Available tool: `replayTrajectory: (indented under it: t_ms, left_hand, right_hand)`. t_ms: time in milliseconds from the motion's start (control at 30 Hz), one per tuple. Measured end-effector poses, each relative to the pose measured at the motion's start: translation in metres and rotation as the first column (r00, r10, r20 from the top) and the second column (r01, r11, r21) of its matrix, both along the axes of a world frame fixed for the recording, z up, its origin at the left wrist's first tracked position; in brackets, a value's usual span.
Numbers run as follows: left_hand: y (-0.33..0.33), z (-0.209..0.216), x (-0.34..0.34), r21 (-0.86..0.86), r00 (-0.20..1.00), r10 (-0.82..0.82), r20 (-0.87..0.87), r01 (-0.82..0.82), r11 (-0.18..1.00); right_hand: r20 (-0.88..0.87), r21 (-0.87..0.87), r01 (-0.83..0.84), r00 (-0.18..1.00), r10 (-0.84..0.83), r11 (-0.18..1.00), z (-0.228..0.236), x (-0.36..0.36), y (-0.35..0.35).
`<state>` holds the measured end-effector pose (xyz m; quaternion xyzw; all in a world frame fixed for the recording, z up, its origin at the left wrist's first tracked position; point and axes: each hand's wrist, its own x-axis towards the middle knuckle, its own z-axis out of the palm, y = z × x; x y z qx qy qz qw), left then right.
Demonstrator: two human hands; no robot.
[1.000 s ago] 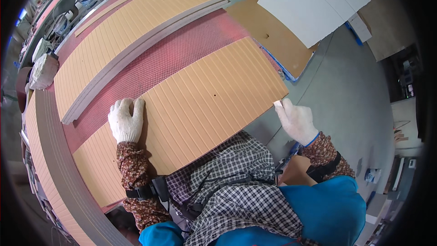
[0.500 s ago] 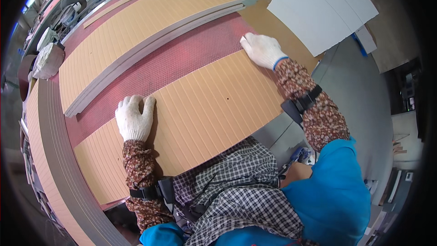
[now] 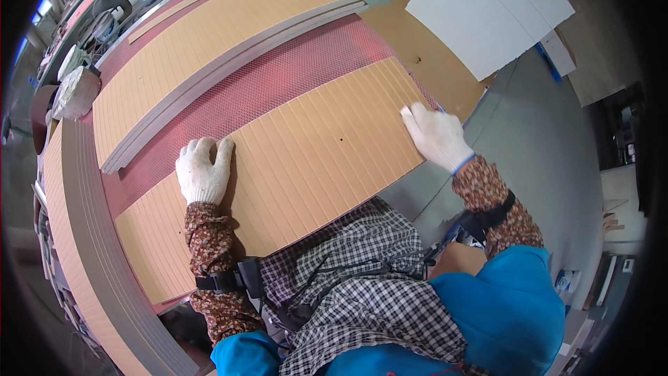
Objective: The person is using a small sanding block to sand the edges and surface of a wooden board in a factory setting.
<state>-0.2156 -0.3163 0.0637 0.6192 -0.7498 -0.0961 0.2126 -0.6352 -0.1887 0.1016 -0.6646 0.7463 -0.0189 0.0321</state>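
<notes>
While left hand [image 3: 202, 173] presses, grooved panel [image 3: 299, 160] underneath

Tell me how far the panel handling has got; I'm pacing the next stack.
Looks done: a stack of grooved panels lies at the table's far side. In hand: left hand lies flat on the near panel; right hand rests at its right end. Left: that panel sits unstacked on red mesh.

Board [image 3: 299, 167] under both gloves: matt tan, finely grooved, wood-like. Gloves: white knit cloth. Table surface [image 3: 278, 87] beyond fingertips: red, dimpled mesh texture.
</notes>
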Motion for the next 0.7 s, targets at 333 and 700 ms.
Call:
replayTrajectory:
  t_ms: [333, 700]
  left_hand:
    - [0.003, 0.007, -0.001, 0.035, 0.999, 0.019, 0.034, -0.02, 0.999]
    - [0.001, 0.003, -0.001, 0.002, 1.0, 0.012, 0.028, -0.012, 1.0]
  right_hand:
    - [-0.041, 0.013, 0.021, 0.999, -0.02, 1.0, -0.016, 0.004, 0.124]
    - [0.049, -0.143, 0.017, 0.999, -0.01, 0.99, -0.007, 0.022, 0.105]
